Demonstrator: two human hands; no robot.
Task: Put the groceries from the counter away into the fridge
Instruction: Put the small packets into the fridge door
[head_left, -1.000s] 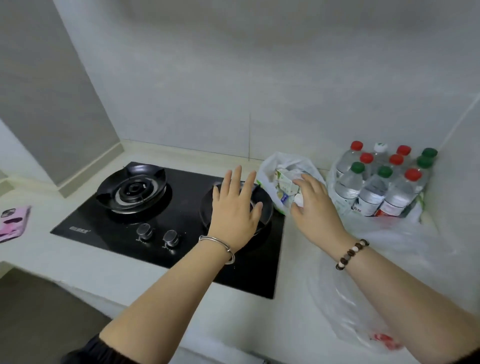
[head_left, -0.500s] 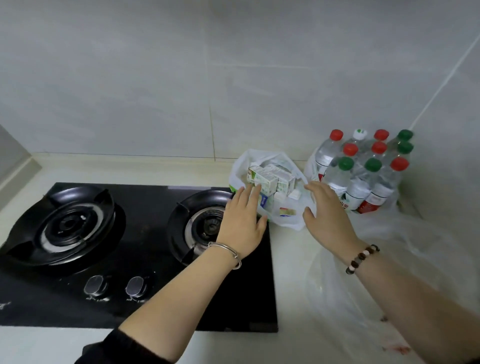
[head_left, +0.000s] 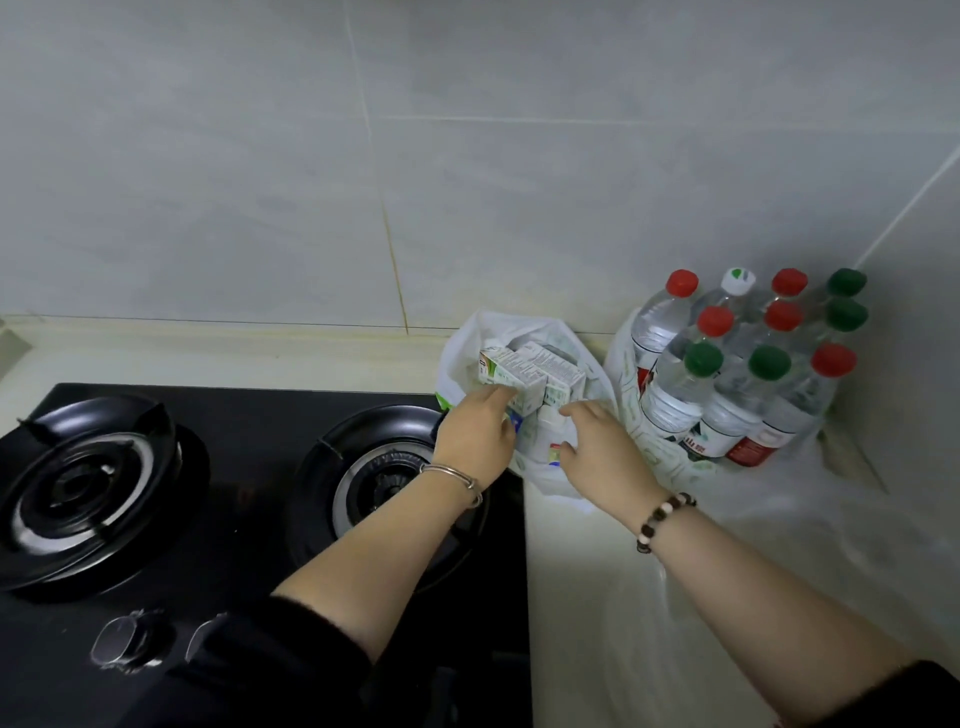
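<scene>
A white plastic bag (head_left: 457, 358) stands open on the counter against the wall, holding several small white-and-green cartons (head_left: 524, 371). My left hand (head_left: 475, 436) reaches into the bag from the left, its fingers curled against the lower edge of the cartons. My right hand (head_left: 597, 449) is at the bag's front right side, fingers and thumb spread apart and touching the plastic. To the right stands a wrapped pack of water bottles (head_left: 727, 384) with red, green and white caps.
A black gas hob (head_left: 249, 519) with two burners and two knobs fills the left, its right edge just below the bag. A crumpled clear plastic bag (head_left: 810, 545) lies on the pale counter (head_left: 582, 623) at right. Tiled walls close off the back and the right corner.
The view has moved closer and to the right. Both hands have advanced from above the hob and the bag's rim into the bag, and the left fingers now reach the cartons.
</scene>
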